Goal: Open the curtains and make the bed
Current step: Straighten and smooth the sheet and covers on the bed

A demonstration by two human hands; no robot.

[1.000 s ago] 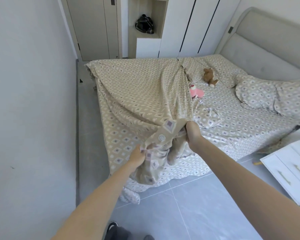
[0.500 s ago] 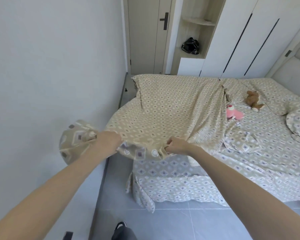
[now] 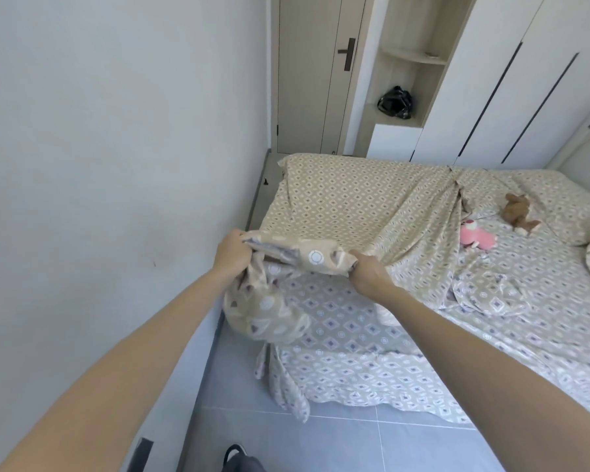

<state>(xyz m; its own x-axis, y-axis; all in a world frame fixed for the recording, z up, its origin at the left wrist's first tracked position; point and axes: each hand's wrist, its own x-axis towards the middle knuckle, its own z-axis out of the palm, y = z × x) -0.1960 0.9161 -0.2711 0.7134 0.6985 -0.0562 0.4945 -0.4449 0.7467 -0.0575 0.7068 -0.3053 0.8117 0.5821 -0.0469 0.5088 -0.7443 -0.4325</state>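
Observation:
A beige patterned blanket [image 3: 348, 202] lies spread over the foot half of the bed [image 3: 361, 369], lifted off the mattress at its near edge. My left hand [image 3: 234, 252] grips the near corner, and a bunch of cloth hangs below it. About a hand's width to the right, my right hand [image 3: 367, 272] grips the same edge. The stretch between my hands is pulled taut above the bed's near corner. The sheet under it has the same pattern.
A pink toy [image 3: 477, 237] and a brown plush [image 3: 518, 212] lie on the bed's right part. A white wall [image 3: 99, 165] stands close on the left, with a narrow floor gap. Behind the bed are a door [image 3: 315, 73] and a wardrobe [image 3: 511, 80].
My left hand has come in from far left toward the right hand, so the blanket's edge is now bunched between them. The view has swung left since one second ago.

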